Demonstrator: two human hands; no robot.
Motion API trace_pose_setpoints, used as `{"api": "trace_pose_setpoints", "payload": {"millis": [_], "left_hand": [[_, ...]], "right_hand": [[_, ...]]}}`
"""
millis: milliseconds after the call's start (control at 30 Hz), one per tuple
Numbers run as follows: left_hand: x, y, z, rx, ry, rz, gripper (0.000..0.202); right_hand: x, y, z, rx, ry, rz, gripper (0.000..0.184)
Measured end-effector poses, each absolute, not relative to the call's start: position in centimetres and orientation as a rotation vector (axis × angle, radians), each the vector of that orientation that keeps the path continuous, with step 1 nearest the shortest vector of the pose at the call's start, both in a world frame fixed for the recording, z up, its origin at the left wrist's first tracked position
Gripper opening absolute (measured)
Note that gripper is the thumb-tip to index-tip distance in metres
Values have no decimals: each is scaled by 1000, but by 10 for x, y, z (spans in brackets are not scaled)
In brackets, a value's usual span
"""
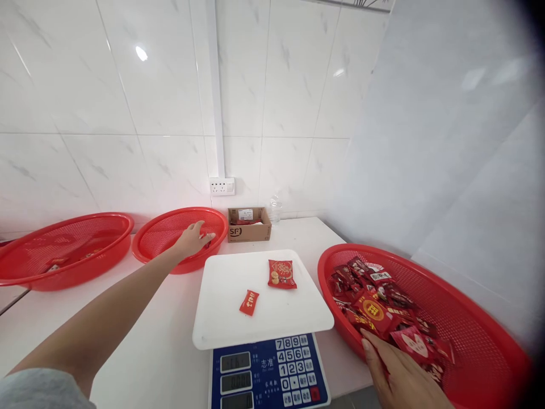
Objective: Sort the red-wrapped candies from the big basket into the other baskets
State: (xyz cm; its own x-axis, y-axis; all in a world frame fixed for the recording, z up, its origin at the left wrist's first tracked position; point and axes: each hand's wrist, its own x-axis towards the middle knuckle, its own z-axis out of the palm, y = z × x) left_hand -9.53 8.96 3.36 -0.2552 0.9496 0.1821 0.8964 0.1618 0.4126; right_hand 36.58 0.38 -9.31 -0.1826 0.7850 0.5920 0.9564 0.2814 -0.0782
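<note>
Left behind the digital scale (272, 330), the left hand (193, 238), fingers apart, is over small red packets (208, 242) in a mesh basket (164, 229), probably light and slippery, better pinched by one edge, while right of the scale the right hand (400, 369), whose grip I cannot tell, is at another basket's (468, 298) rim.

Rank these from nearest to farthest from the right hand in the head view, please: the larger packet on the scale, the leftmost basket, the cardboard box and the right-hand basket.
1. Right-hand basket, at the right hand.
2. Larger packet, on the white tray.
3. Cardboard box, beyond the tray.
4. Leftmost basket, far left.
</note>
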Motion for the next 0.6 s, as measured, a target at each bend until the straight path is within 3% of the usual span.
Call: {"api": "trace_pose_setpoints", "payload": {"millis": [300,600], "left_hand": [[11,42,-2,2446,1322,98,91],[59,97,-16,2756,1181,203,86]], "right_hand": [[359,0,-81,-1587,-1994,-552,63],[356,-1,-74,-1606,-1990,-580,60]]}}
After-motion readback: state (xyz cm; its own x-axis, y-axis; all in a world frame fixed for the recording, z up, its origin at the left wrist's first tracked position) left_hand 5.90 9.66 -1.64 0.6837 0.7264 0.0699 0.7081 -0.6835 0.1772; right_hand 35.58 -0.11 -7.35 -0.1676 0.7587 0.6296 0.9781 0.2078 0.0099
